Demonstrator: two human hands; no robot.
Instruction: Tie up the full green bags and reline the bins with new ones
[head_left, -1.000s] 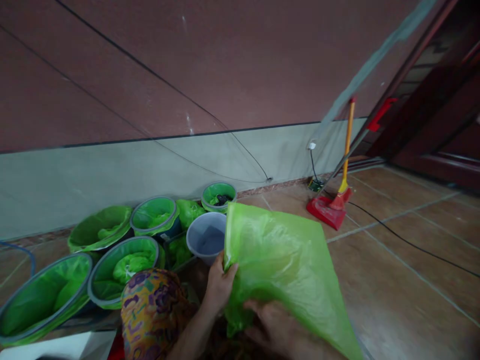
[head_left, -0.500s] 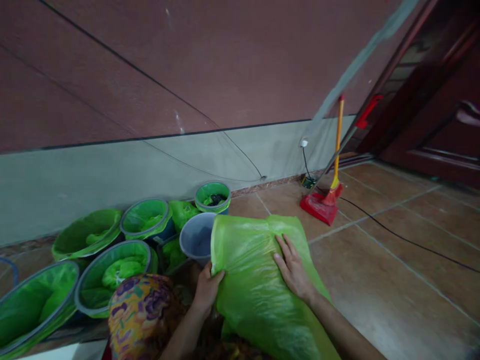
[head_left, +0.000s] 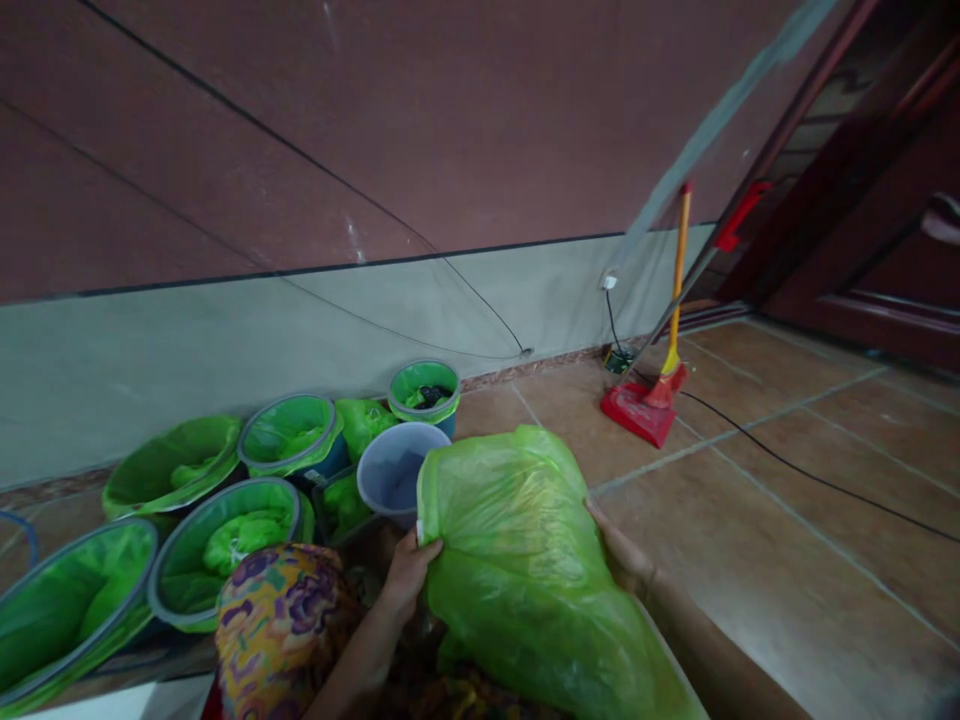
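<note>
A light green plastic bag (head_left: 525, 540) spreads over my lap, with wrinkles and a puffed-up middle. At its left edge, my left hand (head_left: 411, 572) is closed, pinching the plastic between thumb and fingers. My right hand (head_left: 624, 545) lies against the bag's right side, with most of its fingers hidden by the plastic. A pale edge shows along the bag beside my right forearm; what it belongs to is unclear. Just beyond the bag's far left corner stands a grey-lilac bucket (head_left: 397, 470) without a liner.
Several green-lined bins (head_left: 289, 430) stand at left along the wall. My knee, in flowered cloth (head_left: 281, 630), is beside them. A red dustpan (head_left: 637, 415) and a yellow-handled broom (head_left: 679, 285) lean by the wall at right. A black cable (head_left: 795, 460) crosses the tiles.
My right hand has slid from the top of the bag to its right side, partly behind the plastic. The bag's far edge has become more rounded. My left hand keeps its pinch.
</note>
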